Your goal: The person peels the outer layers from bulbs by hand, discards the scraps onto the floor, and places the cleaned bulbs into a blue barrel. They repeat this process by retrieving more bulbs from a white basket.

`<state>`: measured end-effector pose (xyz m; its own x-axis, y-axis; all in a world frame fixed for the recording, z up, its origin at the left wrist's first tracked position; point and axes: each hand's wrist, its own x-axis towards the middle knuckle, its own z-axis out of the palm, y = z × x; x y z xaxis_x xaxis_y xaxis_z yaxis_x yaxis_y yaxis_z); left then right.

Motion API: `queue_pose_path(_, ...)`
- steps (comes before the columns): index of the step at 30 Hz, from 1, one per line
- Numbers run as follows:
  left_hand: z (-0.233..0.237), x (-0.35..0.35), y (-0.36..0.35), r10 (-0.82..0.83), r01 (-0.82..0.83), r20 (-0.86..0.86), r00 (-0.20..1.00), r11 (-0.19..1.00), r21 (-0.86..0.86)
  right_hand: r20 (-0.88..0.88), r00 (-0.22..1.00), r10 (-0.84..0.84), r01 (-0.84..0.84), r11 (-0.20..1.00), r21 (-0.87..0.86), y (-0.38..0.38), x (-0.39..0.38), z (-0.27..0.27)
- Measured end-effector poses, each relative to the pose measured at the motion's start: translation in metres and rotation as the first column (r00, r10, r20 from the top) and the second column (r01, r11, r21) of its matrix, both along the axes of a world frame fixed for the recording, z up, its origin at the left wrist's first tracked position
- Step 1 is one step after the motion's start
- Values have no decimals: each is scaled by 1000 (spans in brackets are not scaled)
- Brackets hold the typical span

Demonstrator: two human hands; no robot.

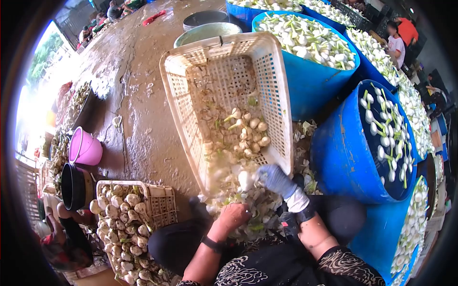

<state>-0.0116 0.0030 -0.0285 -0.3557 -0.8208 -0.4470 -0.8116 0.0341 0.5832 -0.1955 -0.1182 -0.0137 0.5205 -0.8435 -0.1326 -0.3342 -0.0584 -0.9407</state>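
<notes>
1. Shows the left hand (234,216) bare and back uppermost, at the end of a forearm slanting up and rightward from the lower edge, with a dark wristband (213,244) behind the wrist.
2. Shows the right hand (278,181) in a grey-blue glove with a white cuff (297,200), on a forearm slanting up and leftward, with fingers directed left.
3. Places a white bulb (245,181) immediately left of the right hand's fingertips and just beyond the left hand, near the close end of a tilted plastic basket (273,76).
4. Presents the right fingers partly bent beside the bulb; cannot tell from the blur whether gripping it or merely adjacent.
5. Presents the left fingers curled inward and pointing right; cannot tell how far open, or whether closed on anything.
6. Includes loose peelings (260,204) beneath and between both hands, and a small heap of peeled bulbs (253,136) farther up inside the basket.
7. Leaves hidden the left palm and the undersides of the gloved fingers.
8. Reduces the area left of the white bulb to a pale smear, too indistinct to identify, obscuring part of the basket's close end.
9. Cuts off both patterned sleeves (350,264) at the lower edge.
</notes>
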Motion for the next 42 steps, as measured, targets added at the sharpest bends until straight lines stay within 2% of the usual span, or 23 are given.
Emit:
queue_pose_path(1, 2, -3, 1, -9, 11, 26, 1000, 999, -46, 268, 955, -128, 26, 935, 355, -20, 5, 43)
queue_pose_path(3, 9, -6, 5, 23, -26, -22, 999, 993, -117, 820, 539, -191, -110, 950, 294, -66, 19, 82)
queue_pose_path(5, 15, -7, 1, 58, -75, -75, 995, 966, -247, 829, 549, -112, 6, 992, 130, -123, 34, 85)
queue_pose_path(6, 22, -6, -3, 75, -94, -79, 994, 959, -267, 669, 719, -189, 187, 979, 76, -139, 52, 83)
queue_pose_path(8, 25, 0, -10, 125, -164, -138, 983, 933, -321, 166, 982, -84, 148, 894, -423, -195, 78, 5)
queue_pose_path(10, 23, 5, -18, 208, -271, -203, 957, 889, -370, -438, 884, -164, -131, 813, -568, -212, 108, -32)
queue_pose_path(12, 26, 10, -27, 268, -345, -238, 934, 850, -398, -733, 662, -155, -395, 760, -517, -225, 136, -71)
queue_pose_path(13, 26, 12, -29, 292, -366, -242, 925, 853, -371, -723, 676, -145, -399, 753, -523, -232, 147, -107)
queue_pose_path(15, 24, 17, -34, 321, -383, -239, 917, 877, -291, -815, 464, -347, -567, 591, -574, -249, 158, -172)
queue_pose_path(18, 21, 21, -37, 367, -425, -258, 894, 875, -231, -822, 464, -330, -612, 552, -566, -260, 159, -190)
queue_pose_path(20, 25, 23, -39, 406, -482, -329, 853, 854, -197, -871, 414, -263, -655, 579, -486, -244, 156, -134)
queue_pose_path(22, 21, 21, -36, 480, -609, -495, 724, 782, -132, -566, 817, -109, -147, 910, -387, -239, 150, -122)
queue_pose_path(23, 21, 19, -35, 590, -680, -529, 609, 732, 34, -272, 942, -198, 79, 916, -392, -232, 144, -140)
queue_pose_path(24, 24, 18, -36, 692, -723, -535, 485, 662, 200, -277, 940, -199, 77, 914, -398, -217, 138, -134)
queue_pose_path(26, 28, 19, -39, 736, -772, -571, 363, 580, 258, 245, 932, -265, 221, 956, 193, -180, 133, -107)
queue_pose_path(28, 18, 21, -37, 763, -719, -646, -8, 445, 534, 352, 895, -275, 242, 961, 136, -126, 127, -66)
queue_pose_path(32, 31, 21, -41, 600, -663, -759, -253, 463, 587, 468, 856, -221, 110, 961, 252, -46, 122, -33)
queue_pose_path(34, 34, 22, -37, 595, -688, -762, -256, 442, 576, 526, 814, -245, 46, 931, 362, -16, 120, -13)
queue_pose_path(35, 41, 20, -35, 550, -707, -789, -274, 441, 553, 330, 941, -79, 126, 984, -124, -4, 110, 7)
queue_pose_path(36, 36, 23, -34, 530, -710, -809, -254, 466, 527, 455, 876, -160, 45, 966, 254, -3, 107, 14)
queue_pose_path(38, 40, 17, -29, 503, -793, -848, -165, 444, 417, 401, 903, -154, 113, 986, 125, 4, 97, -23)
queue_pose_path(41, 39, 17, -19, 627, -873, -688, 367, 487, -22, 460, 876, -145, 194, 979, -60, 19, 98, -22)
queue_pose_path(42, 31, 13, -18, 608, -889, -695, 384, 446, -101, 286, 943, -171, 195, 979, -59, 18, 93, -17)
